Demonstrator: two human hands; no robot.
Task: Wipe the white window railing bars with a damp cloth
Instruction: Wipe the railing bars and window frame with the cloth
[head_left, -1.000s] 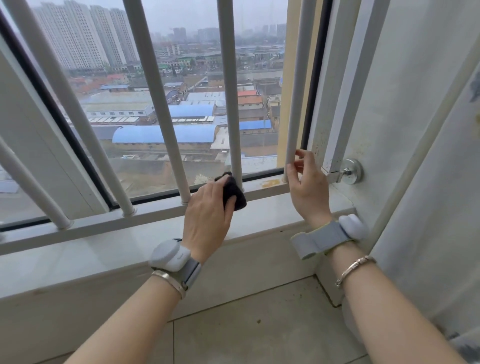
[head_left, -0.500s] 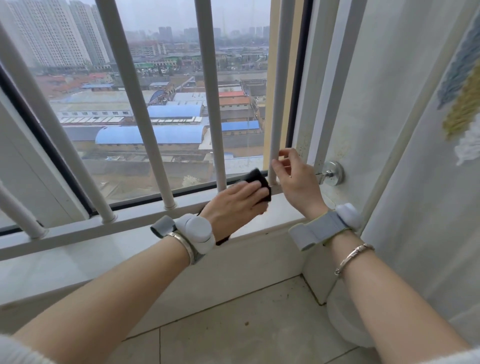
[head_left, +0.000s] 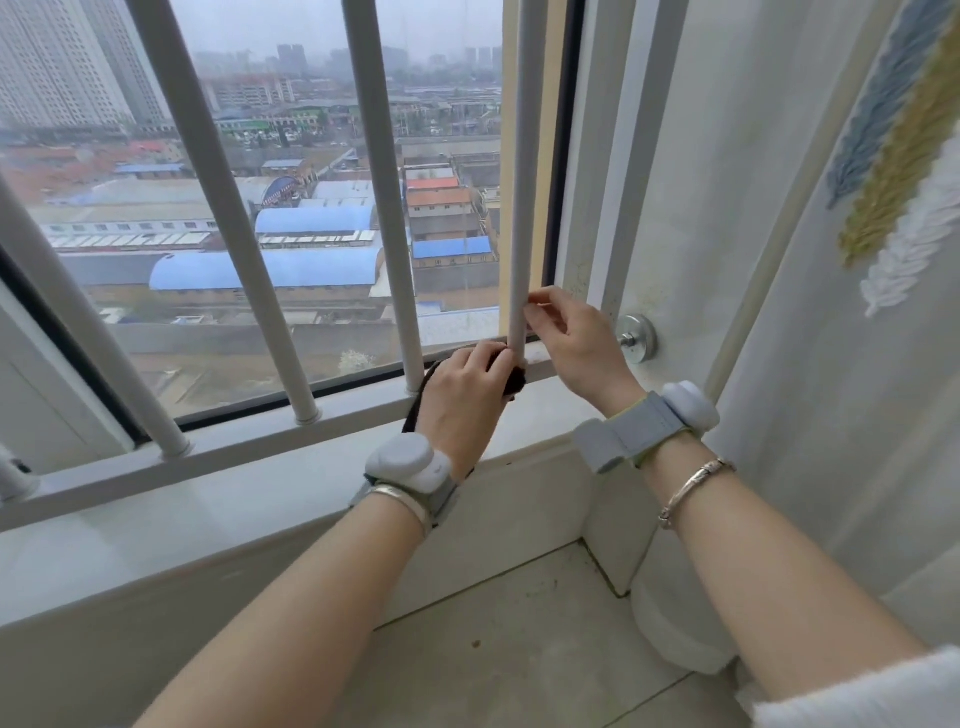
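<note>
White round bars (head_left: 228, 218) rise from the sill (head_left: 208, 499), tilted in the wide view. Left hand (head_left: 462, 400) presses a dark cloth (head_left: 514, 382) against the rightmost bar's (head_left: 522, 182) base; right hand (head_left: 574, 340) pinches that bar just above.

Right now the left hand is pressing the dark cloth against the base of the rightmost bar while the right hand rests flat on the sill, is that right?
Not quite. The head view shows the right hand pinching the rightmost bar just above the dark cloth, not resting on the sill. The left hand is pressing the cloth against the bar's base.
</note>
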